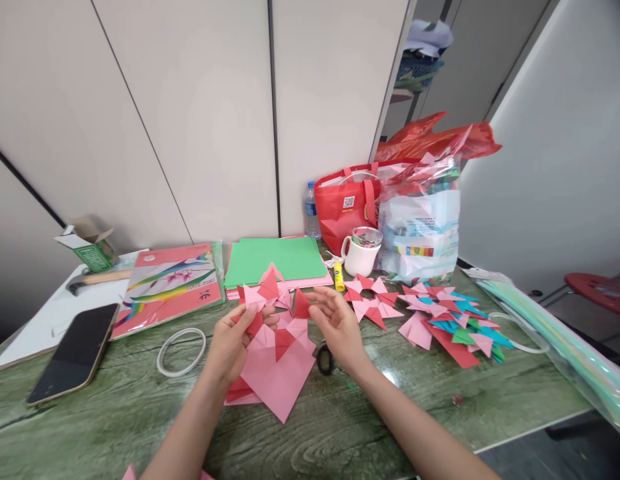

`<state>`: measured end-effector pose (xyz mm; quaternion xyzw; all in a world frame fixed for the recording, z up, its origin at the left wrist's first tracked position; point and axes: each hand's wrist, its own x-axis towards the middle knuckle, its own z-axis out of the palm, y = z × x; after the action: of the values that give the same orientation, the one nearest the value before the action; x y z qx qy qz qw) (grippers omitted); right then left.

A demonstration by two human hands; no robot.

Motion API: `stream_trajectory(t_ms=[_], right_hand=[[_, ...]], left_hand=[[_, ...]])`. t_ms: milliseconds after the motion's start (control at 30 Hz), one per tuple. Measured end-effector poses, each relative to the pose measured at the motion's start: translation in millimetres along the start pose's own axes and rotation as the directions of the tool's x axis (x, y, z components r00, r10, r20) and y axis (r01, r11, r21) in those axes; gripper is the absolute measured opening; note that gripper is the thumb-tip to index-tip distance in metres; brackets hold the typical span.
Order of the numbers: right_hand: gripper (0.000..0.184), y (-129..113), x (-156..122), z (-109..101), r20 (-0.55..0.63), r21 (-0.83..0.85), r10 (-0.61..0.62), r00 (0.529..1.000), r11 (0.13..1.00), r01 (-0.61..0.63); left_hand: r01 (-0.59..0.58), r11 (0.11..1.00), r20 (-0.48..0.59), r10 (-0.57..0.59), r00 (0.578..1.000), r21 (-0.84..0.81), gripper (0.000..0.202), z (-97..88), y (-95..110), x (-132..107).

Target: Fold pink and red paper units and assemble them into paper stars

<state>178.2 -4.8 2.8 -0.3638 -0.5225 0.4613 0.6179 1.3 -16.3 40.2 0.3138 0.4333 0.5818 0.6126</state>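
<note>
My left hand pinches a joined strip of folded pink and red origami paper pieces between thumb and fingers. Facing it, my right hand has its thumb and fingertips on a red folded paper piece. Below both hands, pink paper squares lie on the table with red sheets partly under them. More folded pink and red pieces rest on top of these. A black loop, perhaps a scissors handle, shows beside my right wrist.
Finished pink and red paper stars lie right, beside a yellow glue stick and a white mug. Green paper is stacked behind. Leftward are a white ring, a phone and a paper pack. Bags stand behind.
</note>
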Motion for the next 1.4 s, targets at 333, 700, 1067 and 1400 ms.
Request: stream_trajectory(t_ms=[333,700,1067,1400], right_hand=[[0.054,3,-3,5,0.086,-0.022,0.056,0.995,0.998,-0.055],[0.075,8,-11,9,0.119,-0.087,0.082,0.99,0.994,-0.072],[0.079,5,-11,11,0.081,-0.076,0.099,0.992,0.993,-0.093],[0.075,1,-9,9,0.073,-0.063,0.076,0.994,0.995,-0.071]], left_hand=[[-0.046,0.999,-0.025,0.046,0.999,-0.017,0.027,-2.9,-3,5],[-0.041,0.996,-0.053,0.037,0.998,-0.076,0.028,3.2,-9,2],[-0.027,1.0,0.127,0.027,0.992,-0.001,0.034,3.8,-9,-2],[0.001,1.0,0.289,-0.003,0.957,0.006,0.076,4.5,-4,-5]])
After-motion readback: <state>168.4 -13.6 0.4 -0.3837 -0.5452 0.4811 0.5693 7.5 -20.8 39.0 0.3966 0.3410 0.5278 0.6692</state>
